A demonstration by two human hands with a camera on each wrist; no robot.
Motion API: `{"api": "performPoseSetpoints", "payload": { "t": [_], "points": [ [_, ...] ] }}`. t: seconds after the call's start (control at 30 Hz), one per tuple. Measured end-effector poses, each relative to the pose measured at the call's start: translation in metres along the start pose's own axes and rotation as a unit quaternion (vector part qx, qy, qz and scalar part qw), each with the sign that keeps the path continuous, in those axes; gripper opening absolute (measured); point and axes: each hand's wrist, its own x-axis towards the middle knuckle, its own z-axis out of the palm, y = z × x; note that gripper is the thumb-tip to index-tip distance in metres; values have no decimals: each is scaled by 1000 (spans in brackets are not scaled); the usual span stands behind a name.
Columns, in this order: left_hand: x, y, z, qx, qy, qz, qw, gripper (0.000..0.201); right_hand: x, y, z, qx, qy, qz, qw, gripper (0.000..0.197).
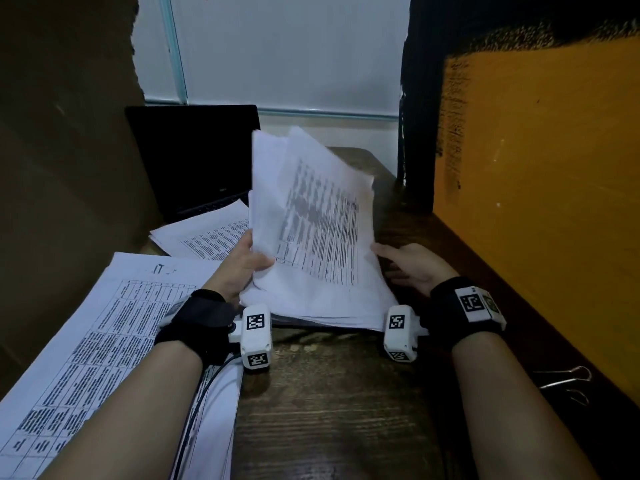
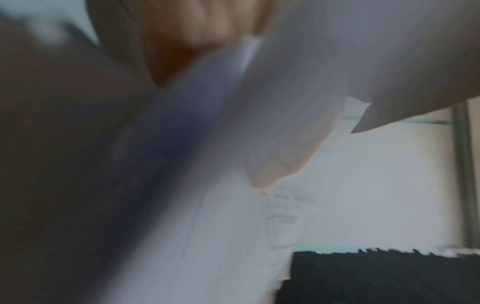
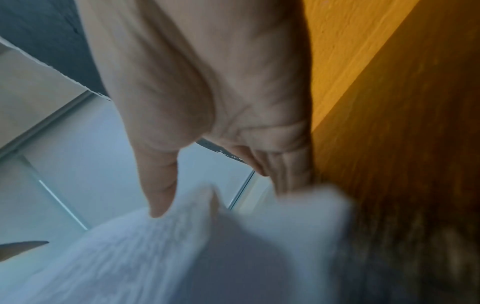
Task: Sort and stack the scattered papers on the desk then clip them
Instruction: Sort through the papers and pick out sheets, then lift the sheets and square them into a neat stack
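A sheaf of printed papers (image 1: 311,223) stands tilted up from the wooden desk (image 1: 332,410), its lower edge resting on the wood. My left hand (image 1: 247,261) grips its left edge, thumb on the front sheet. My right hand (image 1: 405,263) lies at the right edge with straight fingers touching the sheets. The left wrist view is blurred, showing the papers (image 2: 259,205) close up. In the right wrist view my right hand (image 3: 207,123) has thumb and fingers extended at the papers (image 3: 155,257). More printed sheets (image 1: 104,341) lie flat at the left, and another sheet (image 1: 204,237) lies behind them.
A dark laptop (image 1: 194,161) stands open at the back left. A binder clip (image 1: 571,379) lies at the desk's right edge, by an orange wall (image 1: 536,168). A brown panel (image 1: 62,168) closes off the left side.
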Motion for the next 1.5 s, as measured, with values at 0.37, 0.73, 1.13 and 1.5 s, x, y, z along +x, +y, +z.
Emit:
{"api": "performPoseSetpoints", "payload": {
  "t": [0.37,0.73,1.13,1.5],
  "points": [
    [-15,36,30,152,203,272,928,52,-51,-49,21,99,101,-419,897,30],
    [-32,54,46,83,155,346,922,36,-71,-70,13,245,42,-442,862,29],
    [-25,53,44,97,168,304,933,21,-61,-55,29,215,-2,-356,909,25],
    [-29,48,47,27,159,190,969,21,-53,-49,35,148,4,-337,930,20]
  ]
}}
